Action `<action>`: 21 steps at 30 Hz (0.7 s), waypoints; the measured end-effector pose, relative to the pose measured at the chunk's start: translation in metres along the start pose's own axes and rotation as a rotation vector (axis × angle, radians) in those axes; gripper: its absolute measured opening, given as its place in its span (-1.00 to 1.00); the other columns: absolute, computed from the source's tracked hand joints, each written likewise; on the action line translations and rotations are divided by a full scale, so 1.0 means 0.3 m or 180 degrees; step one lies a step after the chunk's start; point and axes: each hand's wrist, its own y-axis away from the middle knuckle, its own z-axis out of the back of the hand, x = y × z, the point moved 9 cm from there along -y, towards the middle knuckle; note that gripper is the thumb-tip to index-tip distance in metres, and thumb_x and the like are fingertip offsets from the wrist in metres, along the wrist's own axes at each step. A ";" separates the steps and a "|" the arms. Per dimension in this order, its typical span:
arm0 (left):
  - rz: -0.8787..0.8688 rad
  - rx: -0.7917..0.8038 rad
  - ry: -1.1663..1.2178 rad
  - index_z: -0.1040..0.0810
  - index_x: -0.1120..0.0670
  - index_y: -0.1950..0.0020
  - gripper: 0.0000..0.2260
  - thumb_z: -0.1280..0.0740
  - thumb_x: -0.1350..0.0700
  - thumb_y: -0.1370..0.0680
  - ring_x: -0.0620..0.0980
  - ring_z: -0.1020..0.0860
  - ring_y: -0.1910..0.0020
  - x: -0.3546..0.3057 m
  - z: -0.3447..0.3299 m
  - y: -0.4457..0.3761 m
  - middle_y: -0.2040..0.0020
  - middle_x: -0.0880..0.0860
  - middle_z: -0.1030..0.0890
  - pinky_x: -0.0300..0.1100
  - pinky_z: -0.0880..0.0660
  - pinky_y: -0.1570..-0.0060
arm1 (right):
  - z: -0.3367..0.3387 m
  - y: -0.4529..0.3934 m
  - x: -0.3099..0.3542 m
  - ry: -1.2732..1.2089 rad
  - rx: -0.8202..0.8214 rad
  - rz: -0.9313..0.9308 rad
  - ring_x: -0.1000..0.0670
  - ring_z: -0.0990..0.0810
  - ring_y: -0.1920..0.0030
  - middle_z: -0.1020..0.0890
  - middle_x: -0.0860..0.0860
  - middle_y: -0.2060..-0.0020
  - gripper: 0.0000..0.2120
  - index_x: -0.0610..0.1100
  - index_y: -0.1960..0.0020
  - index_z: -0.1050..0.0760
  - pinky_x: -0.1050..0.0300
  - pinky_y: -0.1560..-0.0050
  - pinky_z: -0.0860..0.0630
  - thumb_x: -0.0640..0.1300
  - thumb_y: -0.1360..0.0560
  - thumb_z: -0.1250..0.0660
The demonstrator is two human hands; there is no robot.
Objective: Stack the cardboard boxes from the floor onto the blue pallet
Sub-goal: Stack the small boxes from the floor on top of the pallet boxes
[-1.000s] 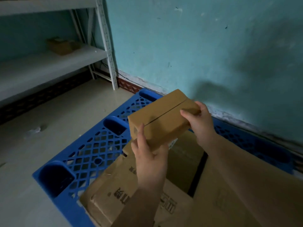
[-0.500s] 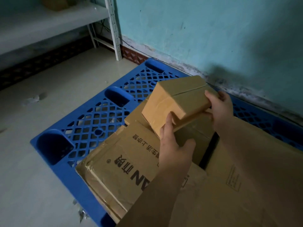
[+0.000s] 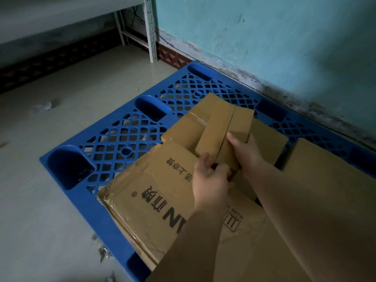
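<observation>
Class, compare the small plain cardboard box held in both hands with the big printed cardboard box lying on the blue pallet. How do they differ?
The small plain brown cardboard box is unprinted; the large brown cardboard box with black lettering carries bold print.
The small box is gripped by the left hand and right hand; the large box lies unheld on the blue plastic lattice pallet.
The large box's corner is crumpled; the small box looks neat.
Both are brown cardboard.

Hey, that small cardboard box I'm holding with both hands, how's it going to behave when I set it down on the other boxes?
The small box probably feels light: the left hand and right hand hold it by its near end only. It looks stiff, with straight edges. Its top flaps show an open seam, so squeezing may flex them. The flat box beneath should keep it from tipping.
</observation>
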 end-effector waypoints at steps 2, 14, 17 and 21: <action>-0.0093 -0.0131 0.0171 -0.37 0.00 -0.31 -0.58 -0.28 0.27 -0.49 -0.01 -0.59 0.05 -0.037 0.061 -0.001 -0.08 -0.05 -0.51 -0.10 -0.59 0.06 | -0.013 0.017 -0.016 0.0105 -0.0268 -0.0131 -0.20 -0.44 -0.29 -0.42 -0.16 -0.34 -0.31 -0.11 -0.48 -0.14 -0.21 -0.29 -0.41 0.12 -0.48 -0.31; -0.0929 -0.0797 -0.0178 -0.45 -0.05 -0.20 -0.70 -0.32 0.15 -0.49 -0.12 -0.52 -0.07 -0.294 0.485 0.108 -0.03 -0.19 -0.50 -0.16 -0.49 -0.05 | -0.193 0.297 0.260 0.1267 -0.0750 0.1522 -0.19 -0.08 -0.51 0.06 0.01 -0.55 -0.08 0.11 -0.53 0.16 -0.25 -0.39 -0.20 0.15 -0.40 -0.38; -0.1240 -0.0943 -0.0337 -0.42 -0.10 -0.18 -0.69 -0.31 0.17 -0.49 -0.06 -0.49 -0.12 -0.354 0.596 0.161 -0.12 -0.10 -0.49 -0.22 -0.45 -0.01 | -0.379 0.464 0.318 0.0927 -0.0036 0.2193 -0.06 -0.06 -0.52 -0.04 0.05 -0.54 -0.11 0.14 -0.52 0.05 -0.05 -0.38 -0.20 0.08 -0.38 -0.44; -0.1548 -0.1105 -0.0393 -0.43 -0.08 -0.21 -0.67 -0.31 0.18 -0.49 -0.06 -0.51 -0.08 -0.424 0.753 0.248 -0.13 -0.05 -0.49 -0.18 -0.48 0.02 | -0.619 0.685 0.333 0.0216 0.0889 0.2301 0.16 -0.21 -0.42 -0.18 0.06 -0.50 -0.13 0.07 -0.52 0.00 0.24 -0.33 -0.25 -0.06 -0.39 -0.46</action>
